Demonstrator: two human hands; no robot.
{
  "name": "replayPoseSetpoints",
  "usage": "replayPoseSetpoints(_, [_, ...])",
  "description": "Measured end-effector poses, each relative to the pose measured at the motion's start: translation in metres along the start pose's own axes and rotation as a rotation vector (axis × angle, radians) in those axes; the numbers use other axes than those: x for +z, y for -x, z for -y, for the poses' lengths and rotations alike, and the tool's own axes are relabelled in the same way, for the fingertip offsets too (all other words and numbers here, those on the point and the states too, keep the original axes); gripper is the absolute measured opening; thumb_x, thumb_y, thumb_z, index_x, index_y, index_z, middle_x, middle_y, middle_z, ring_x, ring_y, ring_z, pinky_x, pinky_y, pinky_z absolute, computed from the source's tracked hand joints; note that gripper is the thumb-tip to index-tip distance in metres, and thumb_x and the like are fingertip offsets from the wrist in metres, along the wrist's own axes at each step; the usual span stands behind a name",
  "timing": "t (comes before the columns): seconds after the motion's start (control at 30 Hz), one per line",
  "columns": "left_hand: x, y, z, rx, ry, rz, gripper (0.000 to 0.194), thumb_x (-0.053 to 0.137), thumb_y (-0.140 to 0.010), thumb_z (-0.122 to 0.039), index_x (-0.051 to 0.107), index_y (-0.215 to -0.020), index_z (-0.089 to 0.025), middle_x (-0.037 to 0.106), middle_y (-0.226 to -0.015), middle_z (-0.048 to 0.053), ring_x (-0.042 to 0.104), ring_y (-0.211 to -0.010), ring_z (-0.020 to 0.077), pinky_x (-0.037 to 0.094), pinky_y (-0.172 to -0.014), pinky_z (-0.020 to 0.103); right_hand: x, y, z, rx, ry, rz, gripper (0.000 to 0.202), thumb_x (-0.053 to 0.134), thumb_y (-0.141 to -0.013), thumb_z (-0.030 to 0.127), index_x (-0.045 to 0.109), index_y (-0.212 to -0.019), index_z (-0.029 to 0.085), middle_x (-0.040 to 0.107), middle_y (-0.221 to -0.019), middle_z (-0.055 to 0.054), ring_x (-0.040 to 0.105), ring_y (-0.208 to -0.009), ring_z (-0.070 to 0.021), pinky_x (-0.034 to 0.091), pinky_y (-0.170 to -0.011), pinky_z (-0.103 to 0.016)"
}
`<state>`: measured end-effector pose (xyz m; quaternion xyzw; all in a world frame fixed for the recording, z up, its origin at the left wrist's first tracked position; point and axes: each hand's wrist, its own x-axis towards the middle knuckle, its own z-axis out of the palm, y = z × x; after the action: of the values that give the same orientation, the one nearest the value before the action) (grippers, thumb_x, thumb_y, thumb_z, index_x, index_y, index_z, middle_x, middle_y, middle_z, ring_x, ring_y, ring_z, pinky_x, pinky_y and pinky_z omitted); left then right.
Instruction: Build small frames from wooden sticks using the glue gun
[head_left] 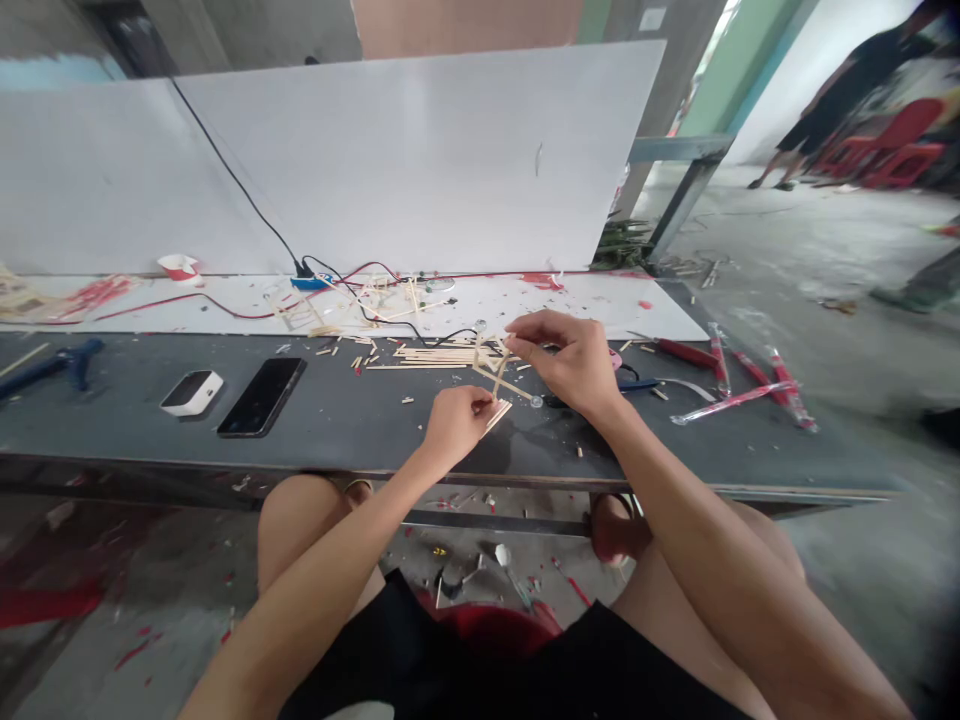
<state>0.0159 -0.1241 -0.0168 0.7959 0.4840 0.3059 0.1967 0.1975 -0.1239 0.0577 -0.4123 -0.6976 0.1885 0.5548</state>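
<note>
A small frame of thin wooden sticks (501,378) is held up between my hands over the dark bench. My left hand (452,425) pinches its lower end between thumb and fingers. From above, my right hand (574,358) grips the upper part with its fingertips. Clear blobs sit at some ends of the frame. Just beside my left fingers lie a few short sticks (498,415). Behind the frame is a pile of loose wooden sticks (427,357), partly hidden by the frame and my right hand.
A black phone (262,398), a white device (193,392) and a blue glue gun (79,365) lie left. A red-handled tool (686,352) and red plastic-wrapped pieces (739,400) lie right. Cables run from a blue power strip (311,283) before a white panel (375,160).
</note>
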Motion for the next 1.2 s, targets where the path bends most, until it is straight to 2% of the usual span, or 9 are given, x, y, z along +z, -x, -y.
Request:
replayPoseSetpoints(0.33, [0.0005, 0.0002, 0.0034, 0.010, 0.089, -0.089, 0.015, 0.069, -0.088, -0.031, 0.073, -0.080, -0.018, 0.074, -0.075, 0.003, 0.065, -0.067, 0.0167, 0.045, -0.066, 0.025, 0.0014, 0.0019, 0.0060, -0.078, 0.073, 0.000, 0.014, 0.070, -0.085, 0.023, 0.078, -0.096, 0.019, 0.078, -0.084, -0.004, 0.073, -0.078, -0.0184, 0.060, -0.074, -0.032])
replayPoseSetpoints(0.7, [-0.0010, 0.0001, 0.0014, 0.025, 0.077, -0.050, 0.022, 0.063, -0.092, -0.029, 0.074, -0.076, -0.018, 0.072, -0.070, 0.003, 0.059, -0.063, 0.0147, 0.039, -0.063, 0.025, 0.0013, 0.0020, 0.0036, -0.078, 0.074, -0.008, 0.015, 0.068, -0.086, 0.025, 0.078, -0.096, 0.020, 0.077, -0.086, -0.004, 0.072, -0.079, -0.0185, 0.060, -0.076, -0.034])
replayPoseSetpoints(1.03, [-0.0014, 0.0008, -0.0002, 0.054, 0.100, -0.052, 0.027, 0.061, -0.093, -0.031, 0.070, -0.072, -0.017, 0.065, -0.063, 0.001, 0.053, -0.058, 0.0129, 0.035, -0.060, 0.024, -0.0003, 0.0014, 0.0066, -0.113, 0.110, 0.000, 0.015, 0.067, -0.086, 0.020, 0.078, -0.097, 0.019, 0.078, -0.086, -0.004, 0.073, -0.080, -0.0190, 0.060, -0.074, -0.034])
replayPoseSetpoints(1.2, [-0.0023, 0.0009, -0.0010, 0.050, 0.089, -0.046, 0.027, 0.061, -0.094, -0.031, 0.071, -0.072, -0.017, 0.066, -0.063, 0.001, 0.055, -0.059, 0.0128, 0.035, -0.061, 0.024, -0.0002, 0.0018, 0.0063, -0.115, 0.108, 0.008, 0.016, 0.067, -0.086, 0.019, 0.079, -0.097, 0.019, 0.078, -0.088, -0.004, 0.073, -0.080, -0.0188, 0.060, -0.075, -0.034])
